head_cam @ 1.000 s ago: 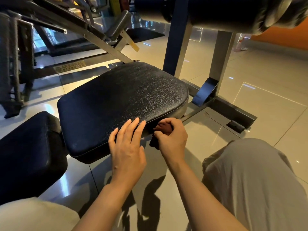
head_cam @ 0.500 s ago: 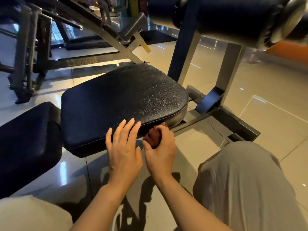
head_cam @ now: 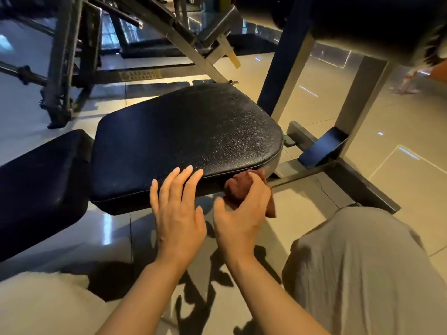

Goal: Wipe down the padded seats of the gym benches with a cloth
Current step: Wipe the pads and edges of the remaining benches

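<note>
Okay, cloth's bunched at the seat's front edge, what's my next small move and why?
Probably slide the cloth in your right hand along the seat edge toward your left hand, whose fingertips rest flat there.

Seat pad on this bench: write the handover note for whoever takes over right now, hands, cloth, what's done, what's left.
Left hand: open, fingers straight, resting on the near edge of the seat pad.
Right hand: grips the bunched reddish-brown cloth, pressed against the pad's near side edge by its right corner.
Done: cannot tell how much of the top is wiped; no streaks are visible.
Left: finish the edge, go over the top if needed, then the second pad on the left.
</note>
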Action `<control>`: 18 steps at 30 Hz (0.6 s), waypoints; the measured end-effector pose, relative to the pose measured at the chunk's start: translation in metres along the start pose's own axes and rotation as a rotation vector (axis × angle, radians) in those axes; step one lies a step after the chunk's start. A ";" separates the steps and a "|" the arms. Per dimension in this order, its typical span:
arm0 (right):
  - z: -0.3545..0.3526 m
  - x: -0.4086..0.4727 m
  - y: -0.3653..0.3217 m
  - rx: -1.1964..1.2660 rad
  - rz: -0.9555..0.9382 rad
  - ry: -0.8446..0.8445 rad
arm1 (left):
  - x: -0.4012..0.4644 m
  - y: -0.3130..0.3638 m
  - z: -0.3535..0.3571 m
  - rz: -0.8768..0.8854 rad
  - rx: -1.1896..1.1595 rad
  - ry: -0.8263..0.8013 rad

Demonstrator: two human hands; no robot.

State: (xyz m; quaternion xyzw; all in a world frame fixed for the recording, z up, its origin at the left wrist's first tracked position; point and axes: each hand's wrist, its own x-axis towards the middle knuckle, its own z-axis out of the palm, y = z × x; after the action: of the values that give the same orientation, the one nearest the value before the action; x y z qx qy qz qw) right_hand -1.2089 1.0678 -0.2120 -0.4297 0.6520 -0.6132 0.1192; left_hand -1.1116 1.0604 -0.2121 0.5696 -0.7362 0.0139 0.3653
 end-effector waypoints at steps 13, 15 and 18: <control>-0.009 0.021 0.021 0.034 -0.021 0.063 | -0.002 0.003 0.004 -0.022 0.013 0.015; -0.007 0.019 0.022 0.014 -0.028 0.078 | -0.003 0.003 0.003 -0.027 0.014 0.009; -0.003 0.012 0.025 -0.055 -0.111 0.001 | -0.004 0.004 0.003 -0.028 0.008 0.007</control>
State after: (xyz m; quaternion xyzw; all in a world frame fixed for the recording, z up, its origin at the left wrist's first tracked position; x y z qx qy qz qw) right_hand -1.2285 1.0581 -0.2290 -0.4683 0.6437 -0.6008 0.0728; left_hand -1.1159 1.0639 -0.2151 0.5812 -0.7267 0.0136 0.3659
